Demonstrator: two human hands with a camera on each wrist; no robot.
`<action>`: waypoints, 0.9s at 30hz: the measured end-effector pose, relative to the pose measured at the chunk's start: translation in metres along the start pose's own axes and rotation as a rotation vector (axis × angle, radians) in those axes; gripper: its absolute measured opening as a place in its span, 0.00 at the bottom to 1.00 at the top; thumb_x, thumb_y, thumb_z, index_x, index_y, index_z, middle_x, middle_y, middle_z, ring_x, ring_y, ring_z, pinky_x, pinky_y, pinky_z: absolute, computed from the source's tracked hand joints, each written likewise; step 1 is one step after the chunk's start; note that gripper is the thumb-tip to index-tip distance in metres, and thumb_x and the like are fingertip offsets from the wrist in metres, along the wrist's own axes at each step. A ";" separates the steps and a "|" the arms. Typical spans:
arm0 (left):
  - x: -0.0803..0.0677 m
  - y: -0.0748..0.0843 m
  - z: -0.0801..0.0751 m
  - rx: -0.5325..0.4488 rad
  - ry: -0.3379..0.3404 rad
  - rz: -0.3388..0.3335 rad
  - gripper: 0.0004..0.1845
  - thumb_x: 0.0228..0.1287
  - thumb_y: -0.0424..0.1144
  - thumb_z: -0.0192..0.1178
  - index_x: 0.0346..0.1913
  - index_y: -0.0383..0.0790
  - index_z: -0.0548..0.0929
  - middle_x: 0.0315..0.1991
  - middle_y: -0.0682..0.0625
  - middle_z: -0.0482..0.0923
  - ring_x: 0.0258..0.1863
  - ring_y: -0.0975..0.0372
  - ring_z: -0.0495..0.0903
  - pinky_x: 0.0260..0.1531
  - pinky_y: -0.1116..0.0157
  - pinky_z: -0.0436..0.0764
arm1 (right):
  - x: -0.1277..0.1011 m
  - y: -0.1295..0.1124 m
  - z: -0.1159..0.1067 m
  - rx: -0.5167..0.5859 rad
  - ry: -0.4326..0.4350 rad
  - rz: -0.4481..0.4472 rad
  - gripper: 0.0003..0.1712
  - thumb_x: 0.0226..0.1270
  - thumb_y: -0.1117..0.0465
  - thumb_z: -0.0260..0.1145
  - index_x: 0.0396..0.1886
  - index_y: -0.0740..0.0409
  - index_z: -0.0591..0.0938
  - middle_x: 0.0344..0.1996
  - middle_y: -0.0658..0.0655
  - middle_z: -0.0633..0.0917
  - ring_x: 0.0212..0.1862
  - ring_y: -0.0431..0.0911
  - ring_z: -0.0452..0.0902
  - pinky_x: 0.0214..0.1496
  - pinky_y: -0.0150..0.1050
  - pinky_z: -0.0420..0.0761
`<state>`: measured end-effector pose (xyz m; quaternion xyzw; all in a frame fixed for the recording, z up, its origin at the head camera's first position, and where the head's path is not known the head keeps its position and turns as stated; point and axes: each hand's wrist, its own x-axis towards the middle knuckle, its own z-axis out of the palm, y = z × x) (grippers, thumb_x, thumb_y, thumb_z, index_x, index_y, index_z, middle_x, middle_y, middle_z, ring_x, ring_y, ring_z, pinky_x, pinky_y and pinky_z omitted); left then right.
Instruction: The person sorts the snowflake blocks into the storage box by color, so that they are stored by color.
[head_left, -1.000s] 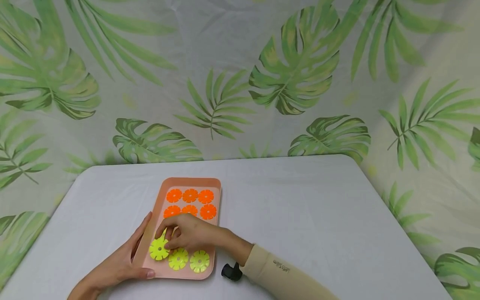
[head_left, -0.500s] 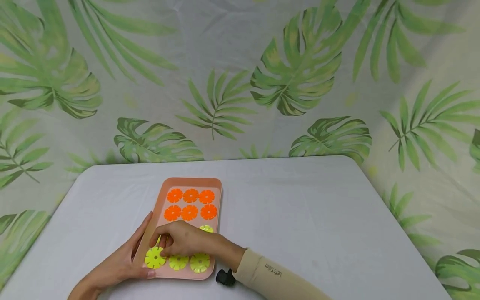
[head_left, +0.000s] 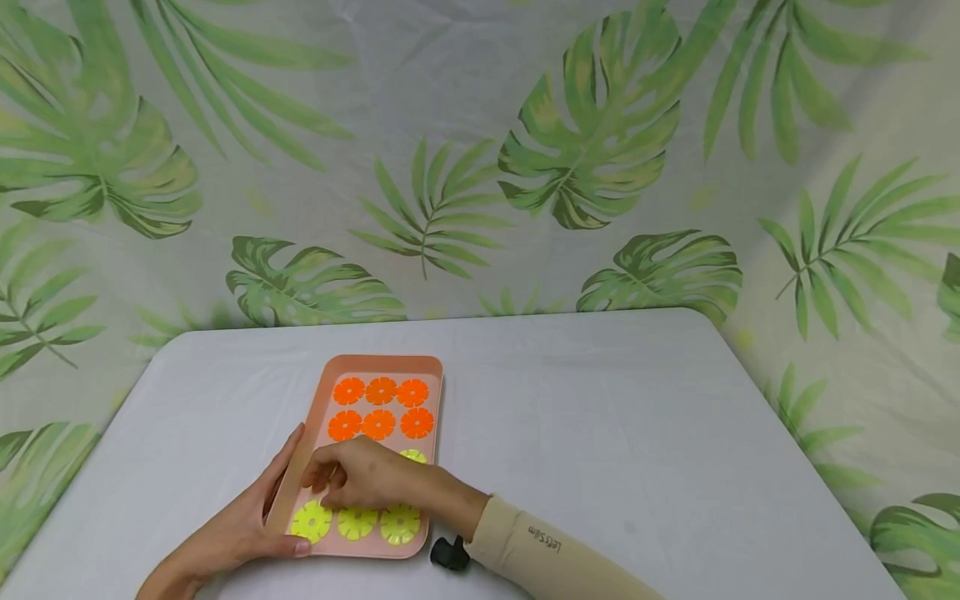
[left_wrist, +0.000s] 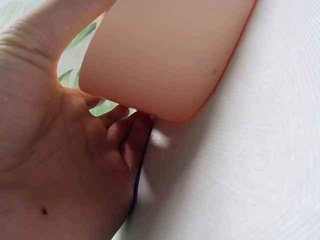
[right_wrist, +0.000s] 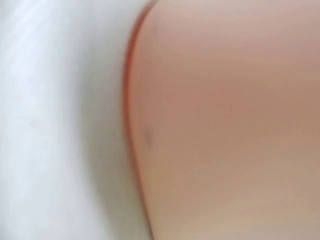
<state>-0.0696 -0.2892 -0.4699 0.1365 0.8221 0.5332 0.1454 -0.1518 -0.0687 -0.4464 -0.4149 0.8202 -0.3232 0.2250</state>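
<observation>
Right hand (head_left: 367, 477) shifted up-left since 1 s ago; curled fingers touch yellow-green plastic flower discs (head_left: 357, 522). Left hand (head_left: 247, 525) grips pink plastic tray (head_left: 382, 363). Aligning 3 discs; next needs light nudge.

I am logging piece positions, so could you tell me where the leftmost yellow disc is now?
In the head view the yellow disc lies in the tray's near left corner, just below the right hand, beside the left hand.
</observation>
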 end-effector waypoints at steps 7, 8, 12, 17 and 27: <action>0.004 0.000 -0.001 -0.047 -0.030 -0.024 0.69 0.56 0.32 0.75 0.85 0.65 0.33 0.84 0.33 0.36 0.62 0.79 0.69 0.54 0.78 0.72 | -0.015 0.010 -0.019 0.149 0.062 0.035 0.11 0.68 0.64 0.73 0.48 0.49 0.87 0.41 0.42 0.87 0.38 0.28 0.78 0.43 0.22 0.80; 0.005 0.000 -0.001 -0.054 -0.035 -0.036 0.69 0.56 0.32 0.75 0.85 0.65 0.33 0.84 0.33 0.36 0.61 0.77 0.70 0.54 0.77 0.73 | -0.017 0.013 -0.024 0.162 0.073 0.025 0.11 0.68 0.64 0.73 0.48 0.51 0.87 0.42 0.44 0.88 0.38 0.29 0.79 0.45 0.22 0.80; 0.008 0.001 -0.001 -0.062 -0.043 -0.067 0.70 0.55 0.33 0.75 0.84 0.67 0.32 0.84 0.34 0.36 0.61 0.77 0.69 0.53 0.77 0.73 | -0.026 0.028 -0.044 0.151 0.129 0.004 0.12 0.68 0.62 0.74 0.50 0.54 0.87 0.45 0.49 0.89 0.39 0.30 0.79 0.48 0.23 0.79; 0.008 0.002 -0.002 -0.057 -0.046 -0.110 0.71 0.54 0.34 0.77 0.84 0.70 0.32 0.84 0.34 0.37 0.60 0.77 0.66 0.53 0.77 0.71 | -0.044 0.040 -0.073 0.157 0.207 -0.002 0.13 0.69 0.62 0.73 0.51 0.58 0.87 0.49 0.55 0.89 0.42 0.35 0.81 0.51 0.28 0.82; 0.007 0.007 -0.004 0.009 -0.037 -0.231 0.69 0.58 0.42 0.75 0.82 0.75 0.29 0.85 0.38 0.36 0.66 0.69 0.64 0.53 0.75 0.72 | -0.084 0.062 -0.113 0.156 0.336 0.035 0.12 0.72 0.60 0.71 0.52 0.53 0.86 0.51 0.55 0.88 0.49 0.43 0.82 0.55 0.40 0.82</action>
